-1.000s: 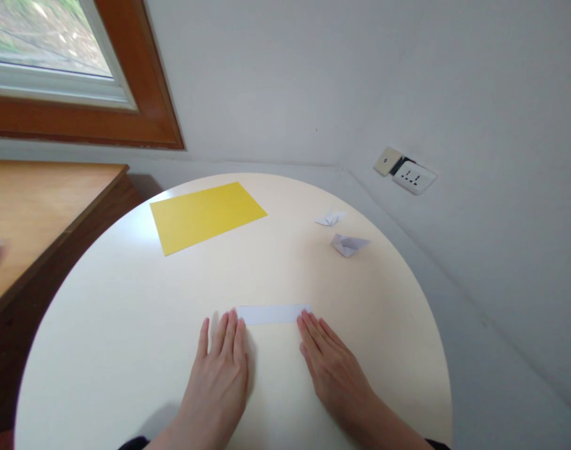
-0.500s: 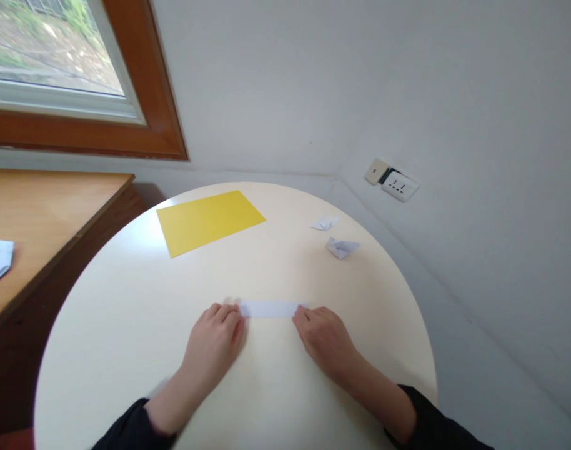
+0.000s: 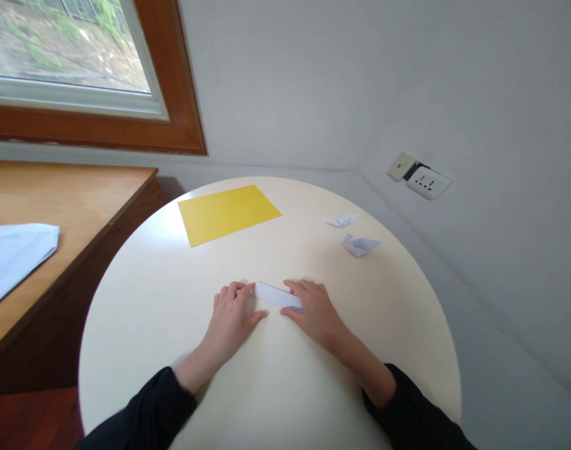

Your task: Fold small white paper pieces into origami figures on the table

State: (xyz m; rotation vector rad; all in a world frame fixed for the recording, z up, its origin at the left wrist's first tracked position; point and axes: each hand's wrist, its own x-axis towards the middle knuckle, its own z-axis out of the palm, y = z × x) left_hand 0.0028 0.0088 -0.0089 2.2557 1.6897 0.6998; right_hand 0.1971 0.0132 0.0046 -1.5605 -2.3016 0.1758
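Note:
A narrow white strip of folded paper (image 3: pixel 275 295) lies slanted on the round table (image 3: pixel 276 387), its right end lower than its left. My left hand (image 3: pixel 230 315) touches the strip's left end with its index fingertip; the thumb is stretched away from the fingers, below the strip. Around the right end, my right hand (image 3: pixel 313 309) has its thumb at the near edge and its fingers at the far edge, holding the paper. The right tip of the strip is hidden by that hand.
Yellow paper (image 3: pixel 229 214) lies flat at the back left of the table. Two small folded white paper pieces (image 3: pixel 361 245) sit at the back right. A wooden desk (image 3: pixel 89 194) with white papers (image 3: pixel 18 256) stands at left. Walls and a socket (image 3: pixel 428 182) are behind.
The strip has turned from level to slanted, and both hands have come closer together. My left thumb has spread away from the strip. The view has shifted left.

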